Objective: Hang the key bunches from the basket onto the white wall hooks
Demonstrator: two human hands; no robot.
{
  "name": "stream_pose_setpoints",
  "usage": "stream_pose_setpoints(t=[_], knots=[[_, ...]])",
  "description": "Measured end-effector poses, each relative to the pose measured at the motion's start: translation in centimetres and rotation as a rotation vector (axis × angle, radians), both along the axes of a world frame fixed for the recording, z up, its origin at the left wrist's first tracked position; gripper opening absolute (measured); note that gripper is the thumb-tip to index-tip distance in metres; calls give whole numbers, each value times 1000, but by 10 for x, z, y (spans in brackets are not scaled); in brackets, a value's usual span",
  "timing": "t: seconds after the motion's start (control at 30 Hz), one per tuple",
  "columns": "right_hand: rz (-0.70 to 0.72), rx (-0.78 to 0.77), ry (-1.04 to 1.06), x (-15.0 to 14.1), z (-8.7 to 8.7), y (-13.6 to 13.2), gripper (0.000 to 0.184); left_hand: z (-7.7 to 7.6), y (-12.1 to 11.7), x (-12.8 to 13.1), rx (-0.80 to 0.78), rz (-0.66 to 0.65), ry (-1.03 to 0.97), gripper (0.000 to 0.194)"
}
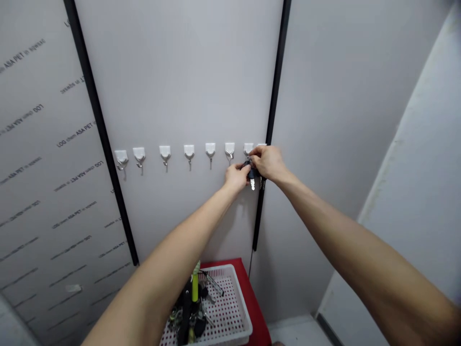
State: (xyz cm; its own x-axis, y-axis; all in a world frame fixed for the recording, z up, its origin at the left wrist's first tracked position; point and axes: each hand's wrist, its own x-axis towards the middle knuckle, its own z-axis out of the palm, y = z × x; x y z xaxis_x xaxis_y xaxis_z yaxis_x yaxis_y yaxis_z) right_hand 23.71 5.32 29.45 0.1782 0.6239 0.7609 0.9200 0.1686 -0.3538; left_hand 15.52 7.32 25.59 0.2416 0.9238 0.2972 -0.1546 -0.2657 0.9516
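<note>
Both hands meet near the right end of a row of white wall hooks (189,150). A bunch of keys (252,184) with dark heads hangs between them, one silver blade pointing down. My left hand (236,177) is closed on the keys from the left, thumb and fingers pinching a dark key head. My right hand (267,161) pinches at the top of the bunch, just below a white hook (248,148). Its fingers hide the metal part there, so I cannot tell whether the ring is on the hook. The last hook (261,144) is partly covered by my right hand.
Below stands a white perforated basket (242,307) holding several keys and a yellow-green tag (195,287), on a red surface (257,322). Black strips (275,91) run down the wall panel on both sides. My left forearm covers part of the basket.
</note>
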Motion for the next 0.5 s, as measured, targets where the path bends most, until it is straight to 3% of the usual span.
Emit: stream_pose_setpoints(t=[0.5], knots=[[-119, -131, -306, -2, -4, -1, 24, -10, 4, -1, -27, -54, 89, 14]])
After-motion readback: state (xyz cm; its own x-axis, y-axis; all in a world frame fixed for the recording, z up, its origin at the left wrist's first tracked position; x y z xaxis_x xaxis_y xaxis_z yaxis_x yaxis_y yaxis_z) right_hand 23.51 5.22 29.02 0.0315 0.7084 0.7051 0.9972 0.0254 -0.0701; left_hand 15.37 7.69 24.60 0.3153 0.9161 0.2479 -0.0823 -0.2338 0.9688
